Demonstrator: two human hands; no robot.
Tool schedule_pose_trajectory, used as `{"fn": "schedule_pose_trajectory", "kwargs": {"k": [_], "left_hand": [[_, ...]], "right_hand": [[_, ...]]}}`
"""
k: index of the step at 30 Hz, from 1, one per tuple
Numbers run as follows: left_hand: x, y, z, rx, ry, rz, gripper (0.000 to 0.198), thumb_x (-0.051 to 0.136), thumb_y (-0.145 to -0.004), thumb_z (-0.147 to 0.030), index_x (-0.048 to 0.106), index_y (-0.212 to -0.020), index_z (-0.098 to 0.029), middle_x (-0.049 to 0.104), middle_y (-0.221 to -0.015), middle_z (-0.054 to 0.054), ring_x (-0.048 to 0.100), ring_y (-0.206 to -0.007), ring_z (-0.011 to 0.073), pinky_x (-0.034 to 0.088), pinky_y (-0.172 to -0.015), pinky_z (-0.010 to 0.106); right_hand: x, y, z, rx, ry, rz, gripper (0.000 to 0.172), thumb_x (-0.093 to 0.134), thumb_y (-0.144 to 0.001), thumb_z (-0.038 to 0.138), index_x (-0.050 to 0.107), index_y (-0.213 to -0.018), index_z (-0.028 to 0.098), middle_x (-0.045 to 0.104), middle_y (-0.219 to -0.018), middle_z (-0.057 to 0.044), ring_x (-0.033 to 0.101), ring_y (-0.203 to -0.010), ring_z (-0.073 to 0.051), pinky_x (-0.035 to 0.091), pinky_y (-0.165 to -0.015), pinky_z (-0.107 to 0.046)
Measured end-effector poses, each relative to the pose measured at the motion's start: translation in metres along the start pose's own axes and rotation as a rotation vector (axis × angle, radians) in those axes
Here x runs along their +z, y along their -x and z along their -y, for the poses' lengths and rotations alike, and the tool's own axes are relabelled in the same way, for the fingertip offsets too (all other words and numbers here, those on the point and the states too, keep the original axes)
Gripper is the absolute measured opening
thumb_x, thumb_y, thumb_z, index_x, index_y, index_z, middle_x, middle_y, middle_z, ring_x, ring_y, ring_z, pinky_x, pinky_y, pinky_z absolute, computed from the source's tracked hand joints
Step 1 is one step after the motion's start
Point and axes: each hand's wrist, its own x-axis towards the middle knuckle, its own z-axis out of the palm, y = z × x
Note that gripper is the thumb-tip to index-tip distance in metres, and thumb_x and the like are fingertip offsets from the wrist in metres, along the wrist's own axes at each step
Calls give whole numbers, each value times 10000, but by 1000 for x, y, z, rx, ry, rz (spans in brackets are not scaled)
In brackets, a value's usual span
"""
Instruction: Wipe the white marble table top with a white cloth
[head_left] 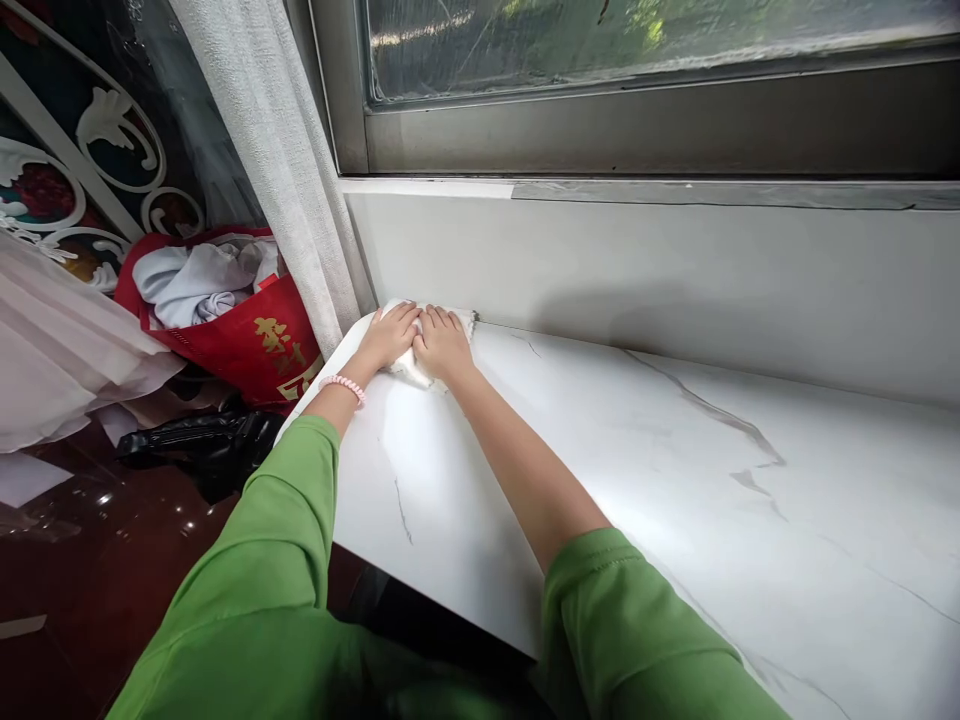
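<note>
At the far left corner of a white marble-patterned tabletop [525, 460] lies a white cloth [412, 372], pressed down under both my hands. My left hand [388, 338], with a pink beaded band on its wrist, grips the left part of the cloth with its fingers together. Right beside it, my right hand [444, 345] bears down on the cloth's right part, fingers closed over it. The cloth's edge shows in front of the hands and to their right, close to the wall. Its middle is hidden beneath them.
A light curtain [277, 150] hangs beside the corner. Left of the table stand a red bag [232, 345] with white fabric inside and a black shiny item [210, 445]. Behind the tabletop rises a white wall [637, 260] under a metal-framed window [637, 130].
</note>
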Motion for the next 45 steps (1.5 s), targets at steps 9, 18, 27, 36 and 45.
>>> {"fn": "schedule_pose_trajectory", "kwargs": {"k": [9, 18, 27, 36, 45], "left_hand": [[-7, 98, -44, 60, -47, -35, 502, 231, -966, -227, 359, -1444, -142, 361, -1517, 95, 275, -1420, 209, 192, -1153, 505], [-18, 232, -119, 148, -80, -112, 520, 227, -966, -230, 400, -1396, 6, 400, -1473, 198, 250, -1426, 286, 165, -1177, 526], [-28, 221, -120, 199, -42, 43, 542, 256, -944, -224, 329, -1427, 12, 325, -1513, 203, 175, -1448, 273, 193, -1177, 493], [-12, 148, -118, 170, -32, 23, 543, 250, -926, -227, 353, -1405, 8, 366, -1491, 204, 241, -1430, 269, 183, -1177, 481], [14, -6, -121, 317, 15, -17, 471, 304, -916, -230, 436, -1330, -47, 447, -1441, 163, 355, -1365, 219, 162, -1176, 387]], "right_hand": [[-32, 98, 33, -55, 8, -2, 556, 315, -918, 239, 430, -1388, -36, 422, -1463, -208, 341, -1378, -307, 215, -1144, -467], [-82, 227, 58, -324, -10, 61, 589, 353, -923, 275, 387, -1412, -50, 364, -1488, -236, 254, -1413, -346, 222, -1152, -534], [-91, 230, 54, -342, -31, 106, 592, 358, -921, 280, 389, -1404, -60, 369, -1482, -245, 280, -1403, -349, 237, -1151, -532], [-80, 176, 3, -301, -49, 112, 565, 333, -906, 268, 426, -1385, -17, 406, -1472, -214, 324, -1392, -298, 235, -1155, -494], [-73, 90, -89, -26, 90, 138, 572, 277, -924, 249, 344, -1427, -15, 358, -1512, -177, 285, -1412, -256, 184, -1171, -429]]}}
